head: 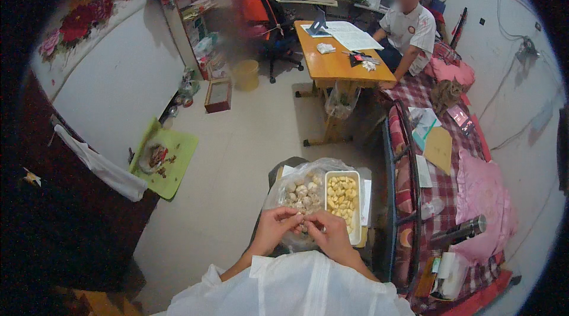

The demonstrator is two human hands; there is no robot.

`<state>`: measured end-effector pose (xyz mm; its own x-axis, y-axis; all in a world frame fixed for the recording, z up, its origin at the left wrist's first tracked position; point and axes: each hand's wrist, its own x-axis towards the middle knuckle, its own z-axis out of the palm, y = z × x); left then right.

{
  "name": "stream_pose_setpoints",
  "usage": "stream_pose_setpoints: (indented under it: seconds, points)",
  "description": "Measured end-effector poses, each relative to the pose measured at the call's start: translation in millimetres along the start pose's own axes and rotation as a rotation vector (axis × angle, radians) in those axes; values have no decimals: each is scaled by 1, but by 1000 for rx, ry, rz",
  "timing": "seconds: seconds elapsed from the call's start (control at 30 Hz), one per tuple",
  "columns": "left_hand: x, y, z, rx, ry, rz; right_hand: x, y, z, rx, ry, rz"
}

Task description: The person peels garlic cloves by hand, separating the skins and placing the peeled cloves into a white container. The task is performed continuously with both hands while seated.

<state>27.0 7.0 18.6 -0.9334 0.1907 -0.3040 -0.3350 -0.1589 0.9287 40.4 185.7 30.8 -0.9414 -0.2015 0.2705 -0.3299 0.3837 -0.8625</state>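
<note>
My left hand [274, 228] and my right hand [328, 232] meet at the fingertips over the near part of a clear plastic bag [278, 189]. The fingers of both pinch something small and pale, perhaps a garlic clove; it is mostly hidden by the fingers. Unpeeled garlic bulbs [301, 190] lie in the bag, just beyond my hands. To the right of the bag, a white rectangular plastic tray [326, 182] holds many peeled, pale yellow garlic cloves [342, 194]. Papers show beneath the bag and the tray.
A person [409, 27] sits at a wooden table [329, 65] ahead. At right, a bed with a plaid cover [438, 200] holds a cat [446, 94], a pink pillow [482, 200] and a dark flask [462, 231]. A green mat [178, 165] lies on the floor at left.
</note>
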Motion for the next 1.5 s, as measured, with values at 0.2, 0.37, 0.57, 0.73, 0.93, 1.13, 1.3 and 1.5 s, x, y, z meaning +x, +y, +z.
stream_pose_setpoints:
  seconds: [0.2, 0.37, 0.57, 0.73, 0.93, 1.13, 1.3, 1.5]
  points:
    - [1, -1, 1, -7, 2, 43, 0, 2, 1, -36, 12, -22]
    - [2, -8, 1, -21, -8, 73, -2, 2, 1, -57, -22, -4]
    - [2, -12, -1, 5, 9, 55, -4, -1, 0, -40, -8, -4]
    - [6, -8, 8, -11, -9, 83, -1, 0, -5, -47, 8, 13]
    - [11, -6, 12, -37, -8, 70, 2, 2, 0, -41, 71, 32]
    - [16, -9, 18, -2, 39, 15, 2, 14, 1, -22, 53, 80]
    - [22, -9, 12, -49, 35, -76, 9, 22, -3, 62, 10, 92]
    - [21, 5, 24, 49, 43, 48, 12, 40, -2, 346, 10, 307]
